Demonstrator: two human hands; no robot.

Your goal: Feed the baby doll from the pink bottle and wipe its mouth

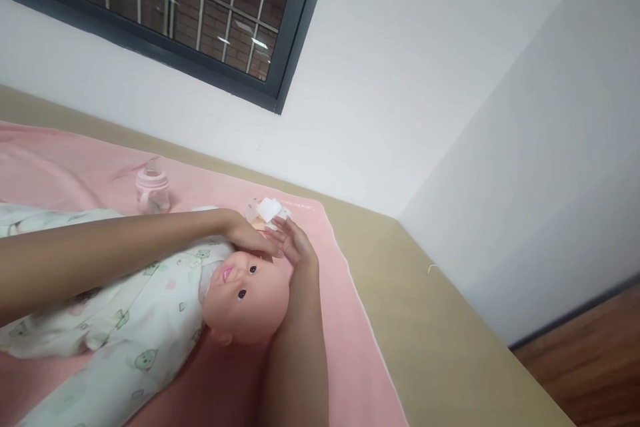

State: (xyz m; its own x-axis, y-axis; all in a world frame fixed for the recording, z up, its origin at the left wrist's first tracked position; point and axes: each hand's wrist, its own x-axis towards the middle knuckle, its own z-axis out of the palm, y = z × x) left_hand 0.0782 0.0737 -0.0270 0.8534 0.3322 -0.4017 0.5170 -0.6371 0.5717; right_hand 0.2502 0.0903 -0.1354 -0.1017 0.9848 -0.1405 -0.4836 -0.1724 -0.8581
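Observation:
A baby doll in a white bear-print outfit lies on its back, head toward the right. My left hand reaches across its body to the far side of the head, fingers stretched out beside the ear area; their tips are partly hidden. From below, my right forearm passes along the crown of the head, and my right hand bends toward my left, fingers apart and curved. Just beyond both hands are white square pads on a small clear container or wrapper, whose shape I cannot make out.
A pink baby bottle stands beyond the doll's body. Under everything lies a pink sheet on a tan padded surface. White walls and a dark-framed barred window border the far side.

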